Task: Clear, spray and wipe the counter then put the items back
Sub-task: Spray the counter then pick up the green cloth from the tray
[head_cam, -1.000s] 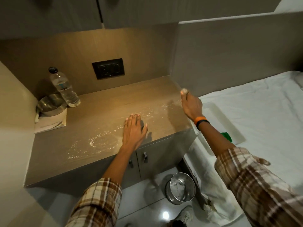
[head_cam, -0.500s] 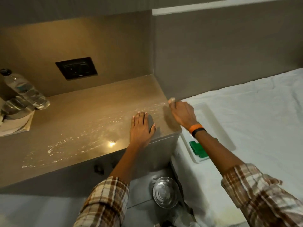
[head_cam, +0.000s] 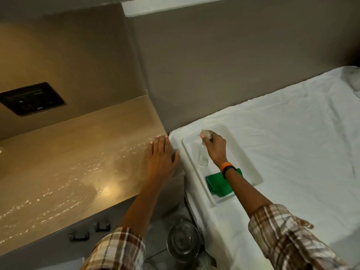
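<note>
The beige counter (head_cam: 74, 152) glistens with spray droplets across its front half. My left hand (head_cam: 162, 156) lies flat, fingers together, on the counter's right front corner. My right hand (head_cam: 215, 147) is over the white tray (head_cam: 251, 172) on the bed, closed around the top of a small clear spray bottle (head_cam: 202, 158) whose base rests on or just above the tray. A folded green cloth (head_cam: 219, 185) lies at the tray's near end, partly under my right wrist.
A black socket panel (head_cam: 32, 98) is on the wall behind the counter. A steel bin (head_cam: 183, 238) stands on the floor between cabinet and bed. White bedsheet (head_cam: 302, 133) spreads to the right. Cabinet handles (head_cam: 89, 230) sit under the counter edge.
My right hand carried the spray bottle off the counter's right edge and down onto the tray. The view swung right, so the water bottle and bowl left the frame. My left hand stayed put.
</note>
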